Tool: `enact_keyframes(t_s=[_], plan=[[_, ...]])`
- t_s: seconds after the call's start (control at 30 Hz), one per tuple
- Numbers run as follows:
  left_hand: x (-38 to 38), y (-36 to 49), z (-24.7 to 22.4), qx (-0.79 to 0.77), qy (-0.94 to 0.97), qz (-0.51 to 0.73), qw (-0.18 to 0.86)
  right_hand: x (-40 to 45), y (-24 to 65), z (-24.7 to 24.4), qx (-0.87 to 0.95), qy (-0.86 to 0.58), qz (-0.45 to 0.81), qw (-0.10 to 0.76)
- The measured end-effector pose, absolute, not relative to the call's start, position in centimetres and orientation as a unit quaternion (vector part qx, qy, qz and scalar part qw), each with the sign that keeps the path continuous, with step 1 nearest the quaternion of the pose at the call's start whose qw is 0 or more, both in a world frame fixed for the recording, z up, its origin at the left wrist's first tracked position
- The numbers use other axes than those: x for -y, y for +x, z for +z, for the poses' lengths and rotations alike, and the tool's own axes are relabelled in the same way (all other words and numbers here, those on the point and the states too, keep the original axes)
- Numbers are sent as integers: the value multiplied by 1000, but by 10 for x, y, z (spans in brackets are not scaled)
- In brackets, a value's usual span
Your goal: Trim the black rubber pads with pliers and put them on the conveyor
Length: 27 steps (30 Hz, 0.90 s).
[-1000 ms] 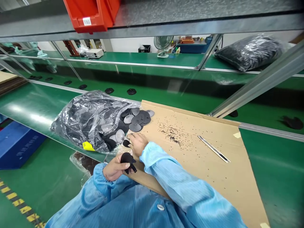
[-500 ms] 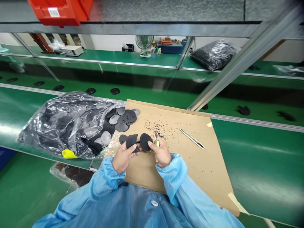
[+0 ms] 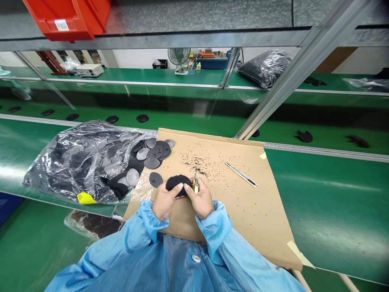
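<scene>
My left hand [image 3: 164, 200] is closed on a stack of black oval discs [image 3: 177, 182] above the cardboard sheet [image 3: 231, 215]. My right hand [image 3: 201, 201] presses its thumb against the stack from the other side, both thumbs nearly meeting. Tucked in that right hand is a small pair of nippers [image 3: 195, 185] with pale yellow handles, jaws pointing away from me. One loose grey-black disc [image 3: 156, 179] lies just left of the stack. Tiny black scraps [image 3: 197, 162] are scattered beyond my hands. Most of my fingers are hidden beneath the discs.
To the left a clear plastic bag [image 3: 82, 162] spills more black discs [image 3: 158, 151] onto the cardboard. A thin white-and-black blade-like strip [image 3: 241, 174] lies right. Behind runs a green conveyor [image 3: 188, 121] carrying spaced black pieces. A metal post [image 3: 273, 93] slants at right; a red bin [image 3: 67, 20] hangs above.
The disc in my right hand has come together with those in my left, forming one stack. The nippers stay in my right hand. The whole view has shifted slightly.
</scene>
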<state>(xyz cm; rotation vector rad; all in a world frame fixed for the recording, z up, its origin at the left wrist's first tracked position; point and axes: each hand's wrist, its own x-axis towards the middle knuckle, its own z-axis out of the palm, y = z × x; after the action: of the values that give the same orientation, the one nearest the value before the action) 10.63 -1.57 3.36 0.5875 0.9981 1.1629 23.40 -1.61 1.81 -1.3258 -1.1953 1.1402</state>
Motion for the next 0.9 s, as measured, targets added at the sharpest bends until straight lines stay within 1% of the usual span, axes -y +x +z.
enact_keyframes(t_s=[0.13,0.27,0.5,0.6,0.67,0.83,0.9], plan=[[14,106,33,-414,305,524,679,16,238,22,439,-496,544,514],[13,104,30,-411,304,503,697,18,241,24,375,-488,580,534],[15,109,27,-400,326,490,702,20,242,20,347,-504,563,556],[16,111,29,-391,321,503,701,19,243,18,374,-529,523,553],[14,110,28,-389,283,503,718,20,245,18,414,-536,500,540],[3,96,22,-387,114,399,824,24,247,26,515,-457,517,508],[1,92,19,-367,88,375,847,26,246,30,555,-467,477,496]])
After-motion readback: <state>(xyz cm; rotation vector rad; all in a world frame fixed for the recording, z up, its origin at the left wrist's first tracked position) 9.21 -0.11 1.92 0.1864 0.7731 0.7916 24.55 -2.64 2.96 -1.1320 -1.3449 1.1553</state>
